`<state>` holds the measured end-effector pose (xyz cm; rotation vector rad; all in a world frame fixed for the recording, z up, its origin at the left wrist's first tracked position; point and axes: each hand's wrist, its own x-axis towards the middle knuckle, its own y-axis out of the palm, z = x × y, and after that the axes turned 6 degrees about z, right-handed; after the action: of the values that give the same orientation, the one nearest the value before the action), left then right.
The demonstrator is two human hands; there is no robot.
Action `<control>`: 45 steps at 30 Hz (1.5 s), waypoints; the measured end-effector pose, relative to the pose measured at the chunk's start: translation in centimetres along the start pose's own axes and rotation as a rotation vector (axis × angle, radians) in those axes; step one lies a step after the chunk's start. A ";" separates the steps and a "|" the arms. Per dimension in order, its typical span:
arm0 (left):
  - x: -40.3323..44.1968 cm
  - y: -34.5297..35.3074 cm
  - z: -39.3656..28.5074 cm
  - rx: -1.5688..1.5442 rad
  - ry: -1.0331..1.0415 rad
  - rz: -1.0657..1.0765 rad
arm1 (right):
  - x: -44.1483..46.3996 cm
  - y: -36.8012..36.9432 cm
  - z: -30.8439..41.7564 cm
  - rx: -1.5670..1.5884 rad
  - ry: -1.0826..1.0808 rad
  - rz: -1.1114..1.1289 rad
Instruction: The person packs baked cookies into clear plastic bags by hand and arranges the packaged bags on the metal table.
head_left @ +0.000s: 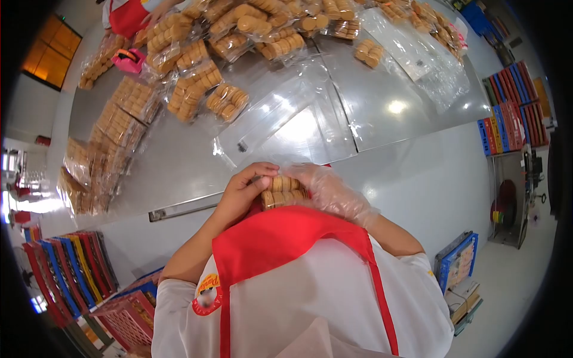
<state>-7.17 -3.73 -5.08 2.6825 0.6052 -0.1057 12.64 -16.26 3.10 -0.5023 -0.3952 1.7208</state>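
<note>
A clear bag of round tan cookies [285,192] is held close to the red apron, at the table's front edge. My left hand [249,190], bare, grips its left side, with thumb and fingers at the upper corner. On the right side, my right hand [328,190] wears a thin clear plastic glove and is closed round the bag; its fingertips are partly hidden. Just beyond both hands, flat clear plastic bags [286,122] lie on the metal table [173,161].
Many bagged cookies [191,89] are heaped at the table's far side, with rows of packs [113,131] at left. A pink tape dispenser [129,59] stands near a co-worker in red [126,18]. More plastic bags [418,53] lie far right. Stacked crates [71,274] stand lower left.
</note>
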 end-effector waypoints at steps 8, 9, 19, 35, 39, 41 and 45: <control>7.9 3.2 -3.8 0.417 -0.112 0.054 | -1.2 0.3 -1.2 0.297 0.100 -0.328; 8.4 5.1 -6.4 0.256 -0.229 0.029 | -2.9 -0.1 -1.8 0.593 0.078 -0.423; 16.8 12.0 -5.9 1.806 0.850 0.494 | -10.8 -3.3 -2.4 1.510 -0.560 -0.857; 18.5 16.9 -14.1 1.741 0.434 0.562 | -7.5 -4.4 -3.8 0.927 -0.579 -1.221; 19.5 15.2 -14.4 1.702 0.624 0.474 | -7.6 -4.2 -3.3 0.805 -0.479 -1.192; 19.5 15.0 -14.5 1.688 0.678 0.433 | -7.0 -3.9 -4.4 0.625 -0.430 -1.179; 18.5 15.7 -14.7 1.734 0.709 0.429 | -6.0 -3.9 -5.2 0.299 -0.309 -1.189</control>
<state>16.08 -3.76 11.19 4.4842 -0.1262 0.8681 19.58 -21.37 1.43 0.2314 -0.5005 0.6562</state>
